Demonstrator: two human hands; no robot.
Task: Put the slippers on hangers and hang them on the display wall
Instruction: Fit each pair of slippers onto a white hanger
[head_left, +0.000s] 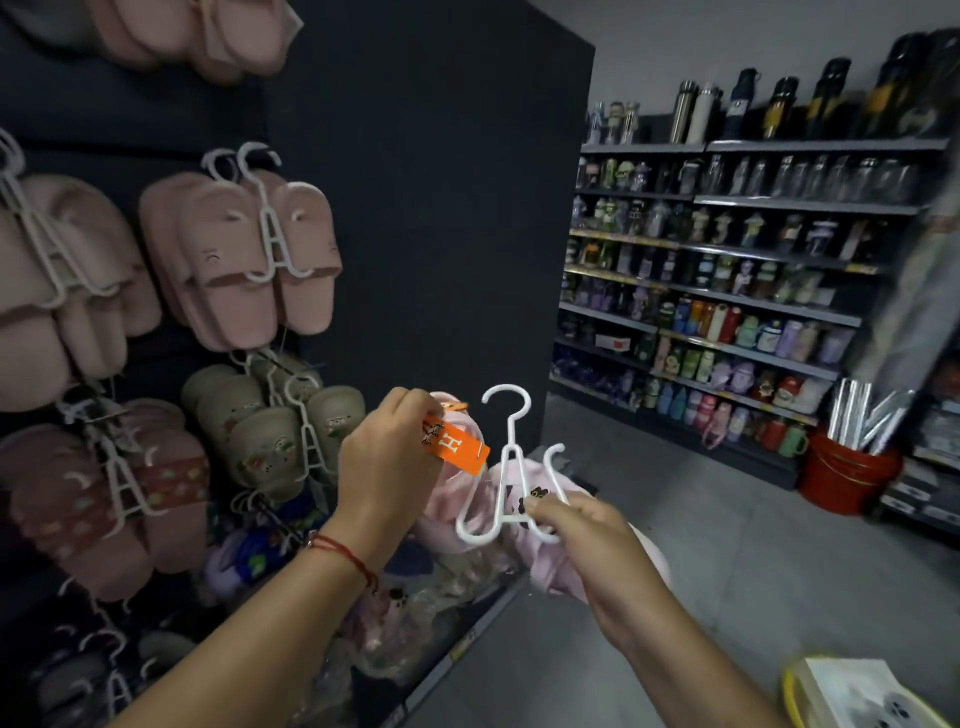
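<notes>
The right hand (576, 525) pinches the lower bar of a white hanger (511, 467), its hook upright; the left hand (389, 457) grips an orange tag (457, 447) and the top of a pale pink slipper (457, 499), held just left of the hanger. A second pink slipper (545, 561) sits behind and below the right hand, near the floor stock. To the left, the dark display wall (415, 208) carries hung pink slippers (244, 260). Far right stand shelves of bottles (753, 291). This looks like the loading step: next the hanger's loops need threading through the slipper straps, then hooking onto the wall
</notes>
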